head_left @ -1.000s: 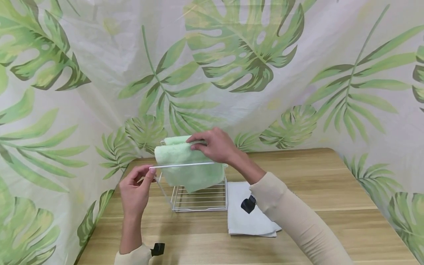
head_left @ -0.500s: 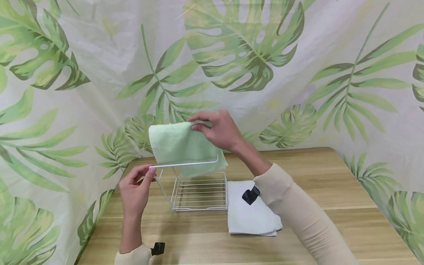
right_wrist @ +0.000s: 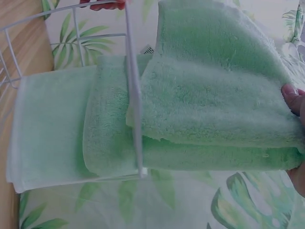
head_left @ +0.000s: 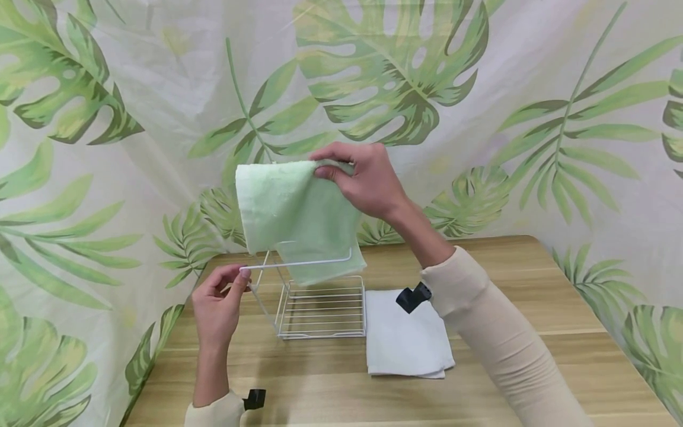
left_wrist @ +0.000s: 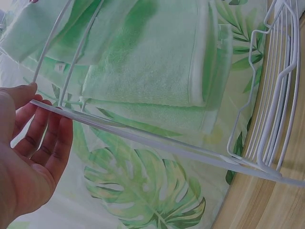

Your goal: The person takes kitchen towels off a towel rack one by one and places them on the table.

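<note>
On the table (head_left: 533, 284) stood a rack (head_left: 322, 336), and just to its right lay a folded cloth (head_left: 405, 341).

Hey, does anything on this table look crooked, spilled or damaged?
Only one small thing: the white cloth, folded beside the wire rack, has layers that don't line up at its near right corner. I see no spill or damage.
</note>
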Demonstrator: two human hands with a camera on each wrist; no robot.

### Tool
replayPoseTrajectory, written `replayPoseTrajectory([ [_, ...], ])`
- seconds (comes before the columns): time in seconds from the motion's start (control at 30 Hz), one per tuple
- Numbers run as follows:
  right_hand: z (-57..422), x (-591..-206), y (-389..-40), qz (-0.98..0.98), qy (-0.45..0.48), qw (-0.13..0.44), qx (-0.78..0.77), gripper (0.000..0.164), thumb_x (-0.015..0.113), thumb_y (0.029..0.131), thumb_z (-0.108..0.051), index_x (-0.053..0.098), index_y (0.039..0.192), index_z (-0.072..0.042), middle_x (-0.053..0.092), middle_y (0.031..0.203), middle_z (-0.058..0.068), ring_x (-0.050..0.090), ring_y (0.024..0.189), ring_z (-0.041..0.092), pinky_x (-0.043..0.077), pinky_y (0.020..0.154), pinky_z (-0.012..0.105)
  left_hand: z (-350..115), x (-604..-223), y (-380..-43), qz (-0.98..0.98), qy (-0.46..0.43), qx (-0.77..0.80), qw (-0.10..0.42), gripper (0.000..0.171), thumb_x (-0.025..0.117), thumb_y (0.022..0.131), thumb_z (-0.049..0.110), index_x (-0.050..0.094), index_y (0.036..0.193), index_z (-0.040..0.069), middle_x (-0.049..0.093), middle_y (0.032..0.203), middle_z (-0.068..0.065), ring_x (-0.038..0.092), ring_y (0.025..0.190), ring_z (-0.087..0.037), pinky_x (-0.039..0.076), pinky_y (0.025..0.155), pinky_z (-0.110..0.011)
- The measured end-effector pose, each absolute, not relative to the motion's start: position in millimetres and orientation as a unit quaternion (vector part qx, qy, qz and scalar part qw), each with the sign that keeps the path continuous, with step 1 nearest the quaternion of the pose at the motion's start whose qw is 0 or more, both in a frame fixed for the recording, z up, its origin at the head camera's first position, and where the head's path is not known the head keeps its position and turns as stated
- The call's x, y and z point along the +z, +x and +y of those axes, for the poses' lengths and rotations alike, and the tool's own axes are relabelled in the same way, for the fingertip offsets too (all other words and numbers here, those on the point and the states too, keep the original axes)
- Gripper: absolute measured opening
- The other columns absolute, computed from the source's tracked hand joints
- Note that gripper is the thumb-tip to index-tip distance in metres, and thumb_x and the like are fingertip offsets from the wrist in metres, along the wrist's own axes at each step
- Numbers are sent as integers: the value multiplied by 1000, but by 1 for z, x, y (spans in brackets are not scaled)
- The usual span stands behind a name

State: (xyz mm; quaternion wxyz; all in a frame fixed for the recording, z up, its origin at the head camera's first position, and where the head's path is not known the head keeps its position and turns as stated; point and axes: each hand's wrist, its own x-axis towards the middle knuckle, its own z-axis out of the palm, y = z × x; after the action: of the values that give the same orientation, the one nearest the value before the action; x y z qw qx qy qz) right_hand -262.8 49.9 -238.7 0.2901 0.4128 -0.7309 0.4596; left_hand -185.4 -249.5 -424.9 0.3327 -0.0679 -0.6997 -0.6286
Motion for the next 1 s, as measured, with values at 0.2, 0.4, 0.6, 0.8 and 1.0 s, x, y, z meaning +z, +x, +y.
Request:
replayPoseTrajectory([
  [0.2,58,-227,-257,-734,401,295,462,16,83,92,-3,83,108,-2,84,105,11,81,104,22,64,97,27,-251,-426,-185,-698,-68,-631,331,14,75,98,-3,73,104,-16,73,81,5,71,70,-7,63,64,-16],
  [0.4,72,-216,-251,-748,380,291,459,17,83,93,-4,83,110,-4,84,108,9,80,109,20,63,98,26,-251,-425,-185,-701,-67,-629,330,14,74,98,-2,74,105,-14,73,81,5,71,70,-6,64,65,-17],
  [0.6,92,-209,-246,-757,363,289,461,18,84,92,-4,84,110,-5,83,110,9,80,108,18,62,93,23,-251,-425,-186,-699,-65,-631,330,15,75,98,-2,74,106,-14,72,80,5,71,70,-6,63,65,-17],
  [0.8,116,-211,-240,-765,346,278,466,17,84,92,-1,84,108,-5,83,107,11,77,99,5,61,89,19,-251,-424,-185,-697,-64,-633,329,15,75,98,-2,73,105,-15,72,80,5,70,69,-6,63,64,-16],
  [1.0,144,-213,-234,-775,319,290,462,19,84,90,3,84,107,-4,82,103,15,72,90,-9,58,82,12,-249,-423,-183,-702,-58,-631,326,14,75,98,-2,73,105,-14,72,80,5,70,69,-6,64,65,-18],
])
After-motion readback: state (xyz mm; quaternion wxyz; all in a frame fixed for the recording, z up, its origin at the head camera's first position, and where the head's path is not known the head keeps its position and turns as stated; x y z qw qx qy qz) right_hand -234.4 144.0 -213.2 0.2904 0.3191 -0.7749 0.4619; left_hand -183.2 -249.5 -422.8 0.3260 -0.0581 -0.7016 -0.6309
